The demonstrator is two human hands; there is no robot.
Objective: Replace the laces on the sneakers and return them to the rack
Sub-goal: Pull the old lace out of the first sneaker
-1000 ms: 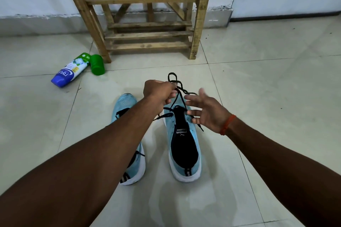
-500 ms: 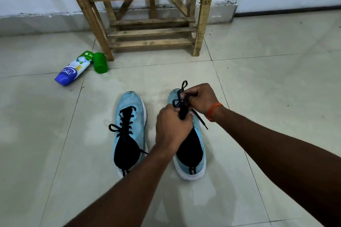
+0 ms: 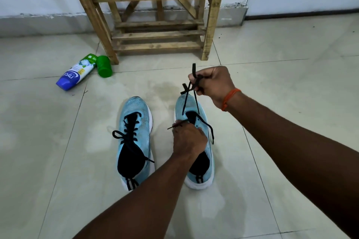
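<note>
Loose black lace [image 3: 195,81] rises from pale-blue sneaker [image 3: 179,108] into right hand [image 3: 213,83]

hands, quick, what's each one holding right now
Left hand: closed, pinching one end of the black lace over the light blue sneaker.
Right hand: closed, gripping the bunched black lace, held up above that sneaker.

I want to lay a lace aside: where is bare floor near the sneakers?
Bare tile: right of the right light-blue sneaker and left of the left light-blue sneaker, this side of the blue-and-white bottle and green cap. A strip runs between the toes and the wooden slatted rack. Crowded: between the sneakers, under the left forearm.
</note>
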